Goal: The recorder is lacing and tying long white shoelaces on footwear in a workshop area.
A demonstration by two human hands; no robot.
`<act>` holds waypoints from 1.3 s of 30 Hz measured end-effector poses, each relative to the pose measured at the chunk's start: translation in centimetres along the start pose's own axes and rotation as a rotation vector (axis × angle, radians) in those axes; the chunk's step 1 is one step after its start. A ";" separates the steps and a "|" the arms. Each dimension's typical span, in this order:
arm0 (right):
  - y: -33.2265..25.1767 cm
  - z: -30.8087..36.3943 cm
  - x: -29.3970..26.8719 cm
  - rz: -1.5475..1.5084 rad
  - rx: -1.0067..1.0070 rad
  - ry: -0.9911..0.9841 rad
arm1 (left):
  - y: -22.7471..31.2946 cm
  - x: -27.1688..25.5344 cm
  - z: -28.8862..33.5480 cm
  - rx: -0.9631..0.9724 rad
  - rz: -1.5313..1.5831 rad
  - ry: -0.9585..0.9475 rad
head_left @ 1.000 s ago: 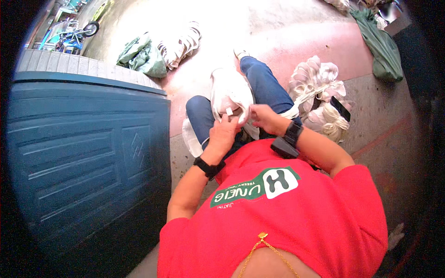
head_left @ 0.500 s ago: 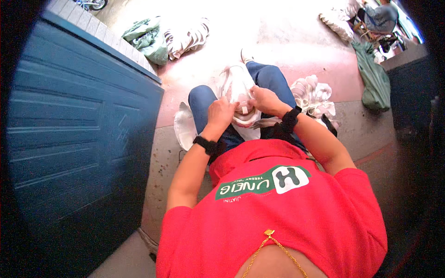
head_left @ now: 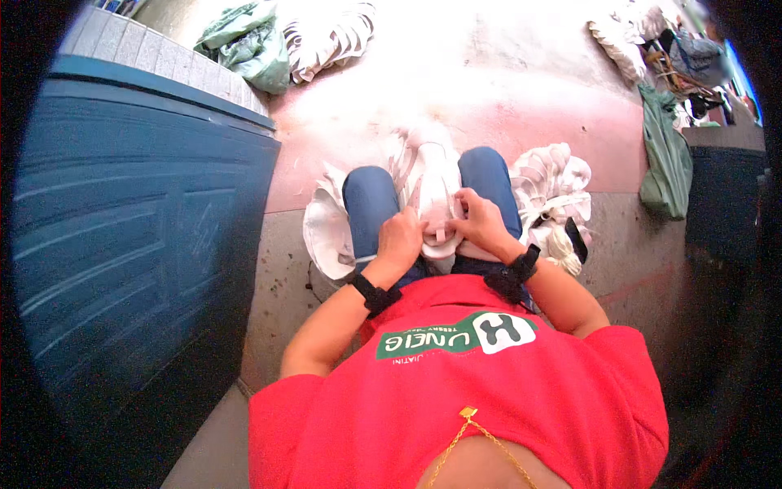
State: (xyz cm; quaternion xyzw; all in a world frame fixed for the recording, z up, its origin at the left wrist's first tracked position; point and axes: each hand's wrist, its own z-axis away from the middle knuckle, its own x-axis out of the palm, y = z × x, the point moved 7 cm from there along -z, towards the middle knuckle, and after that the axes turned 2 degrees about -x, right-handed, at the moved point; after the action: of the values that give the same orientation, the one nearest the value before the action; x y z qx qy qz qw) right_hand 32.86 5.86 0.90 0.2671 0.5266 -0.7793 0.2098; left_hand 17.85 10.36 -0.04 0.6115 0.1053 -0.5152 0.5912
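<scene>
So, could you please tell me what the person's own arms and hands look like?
The left hand and right hand are bare, without gloves. A black wristband circles the left wrist, and another black band the right. Short, plain-looking red sleeves cover the upper arms, leaving the forearms uncovered. I can't make out any cables.

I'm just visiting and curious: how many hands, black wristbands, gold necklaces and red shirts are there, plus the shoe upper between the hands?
Hands: 2, the left hand and the right hand
Shoe upper: 1
Black wristbands: 2
Gold necklace: 1
Red shirt: 1
Total: 7
</scene>
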 end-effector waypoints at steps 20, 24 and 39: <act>1.5 -0.1 1.4 0.082 -0.082 -0.003 | 1.0 1.0 -0.1 0.049 -0.155 -0.038; 1.4 0.4 1.1 -0.016 -0.180 0.011 | 0.8 1.0 0.1 0.016 -0.156 -0.024; 4.9 7.9 -4.0 0.126 -0.524 -0.044 | 10.3 9.3 1.0 0.466 -0.152 -0.528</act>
State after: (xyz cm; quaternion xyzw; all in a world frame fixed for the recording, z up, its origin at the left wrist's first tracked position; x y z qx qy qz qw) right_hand 37.33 -3.09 2.39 0.2191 0.6878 -0.6075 0.3313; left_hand 29.12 2.18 -0.53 0.5662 -0.1261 -0.7082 0.4025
